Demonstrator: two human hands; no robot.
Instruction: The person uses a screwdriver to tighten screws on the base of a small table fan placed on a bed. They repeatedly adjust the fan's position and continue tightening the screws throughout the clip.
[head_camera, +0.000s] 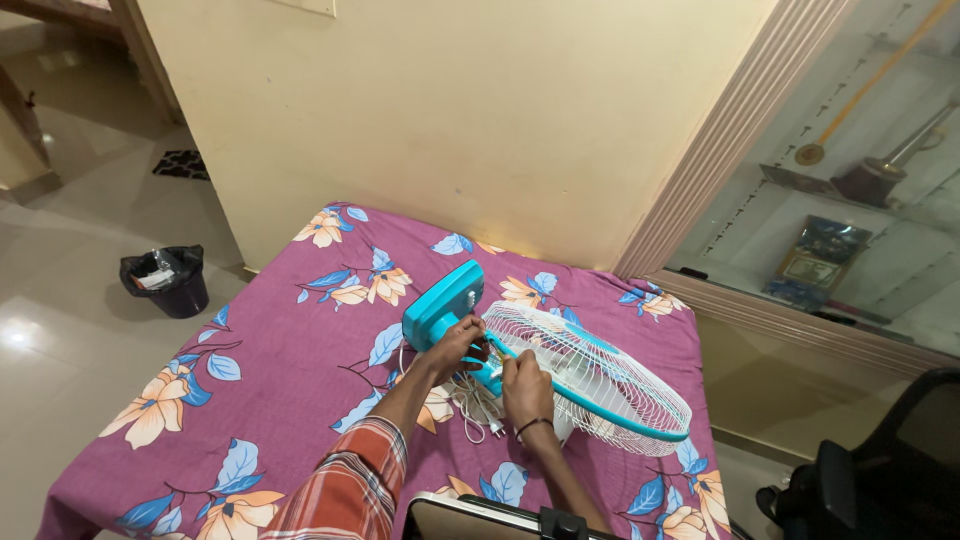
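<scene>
Fingers of both hands (490, 365) seemingly pinch a turquoise plastic fan's (540, 365) white wire-grille rim.

Beneath the fingers (478, 352) lies a turquoise fan (445, 303) with a white wire grille (590, 375) rimmed in turquoise. A white cord (474, 410) coils just below them. The cloth (290, 340) around them is magenta, patterned with orange flowers and blue leaves. The sleeve (350, 490) behind is orange-red plaid.

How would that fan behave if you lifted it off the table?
The fan is probably light for its size: the white wire cage is mostly air. The cage would likely flex. The loose white cord is floppy and would dangle. The teal base may weigh down that end.
</scene>
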